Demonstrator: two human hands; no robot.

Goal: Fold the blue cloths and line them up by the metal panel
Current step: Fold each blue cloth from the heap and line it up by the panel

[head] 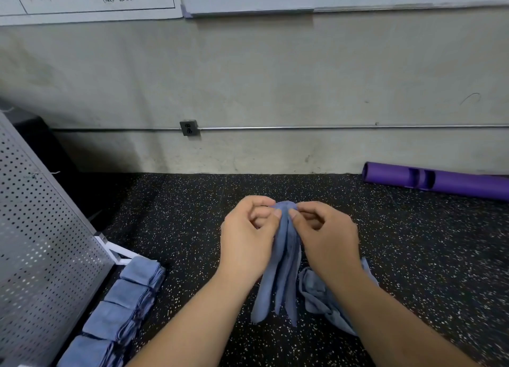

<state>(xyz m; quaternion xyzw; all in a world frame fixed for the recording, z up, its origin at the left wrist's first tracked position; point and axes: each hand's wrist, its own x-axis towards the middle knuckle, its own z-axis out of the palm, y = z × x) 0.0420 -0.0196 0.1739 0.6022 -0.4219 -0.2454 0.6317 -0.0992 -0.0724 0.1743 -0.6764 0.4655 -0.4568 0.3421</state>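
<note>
— What have we finished, starting closest to us?

— Right against the foot of the metal panel (41, 229) sits a row of folded cloths (113, 321). We count four squares, edge to edge, running along the panel's base. The nearest is cut off by the frame, so there may be more that we cannot see.

— And what is in hand?

— Well to the right of the panel, a hanging cloth (286, 278) is lifted above the floor (179, 229). Our left hand (248, 237) and right hand (325, 234) each pinch its top edge between thumb and fingertips. The hands are close together, so the cloth droops in long pleats. We cannot tell whether its lower end touches the floor. We judge it is not folded yet, only being gathered or opened out.

— Anything waiting?

— Yes. A crumpled cloth (316, 292) lies on the floor just past the hanging one, on the side away from the panel, partly under our right forearm. So at least two cloths remain to be folded and added to the row at the panel.

— Farther off?

— A purple roller (440, 183) lies well away from the panel at the base of the wall (275, 77). An outlet (188, 127) sits on that wall, to the panel's right. Neither concerns us.
</note>
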